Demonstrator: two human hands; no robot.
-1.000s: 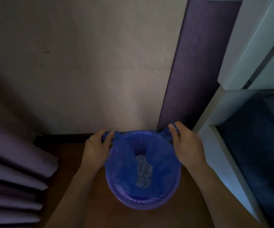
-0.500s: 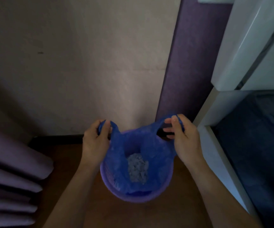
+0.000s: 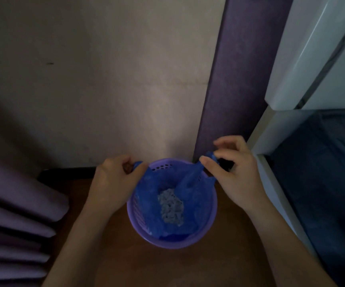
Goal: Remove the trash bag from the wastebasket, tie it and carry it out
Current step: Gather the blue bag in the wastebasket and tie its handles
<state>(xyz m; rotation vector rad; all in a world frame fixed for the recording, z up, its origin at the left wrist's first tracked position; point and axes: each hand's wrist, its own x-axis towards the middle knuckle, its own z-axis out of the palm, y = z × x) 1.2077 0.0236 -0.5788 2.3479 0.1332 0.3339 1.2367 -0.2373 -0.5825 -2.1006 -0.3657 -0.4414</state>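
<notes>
A round purple perforated wastebasket [image 3: 206, 230] stands on the brown floor against the wall. A blue trash bag [image 3: 196, 201] lines its inside, with grey crumpled trash [image 3: 170, 206] at the bottom. My left hand [image 3: 115, 183] is shut on the bag's left handle at the basket's left rim. My right hand [image 3: 233, 168] pinches the bag's right handle between thumb and forefinger, just above the right rim, its other fingers spread. The bag's mouth is stretched open between both hands.
A beige wall [image 3: 115, 90] is directly behind the basket, with a dark purple panel [image 3: 233, 79] beside it. White furniture [image 3: 312, 59] and a dark blue surface [image 3: 322, 172] stand close on the right. Purple curtain folds [image 3: 18, 214] hang at the left.
The bag's handles were lifted well above the basket half a second ago; now they sit lower, near the rim, and more of the bag lies inside. My right-hand fingers have loosened into a pinch.
</notes>
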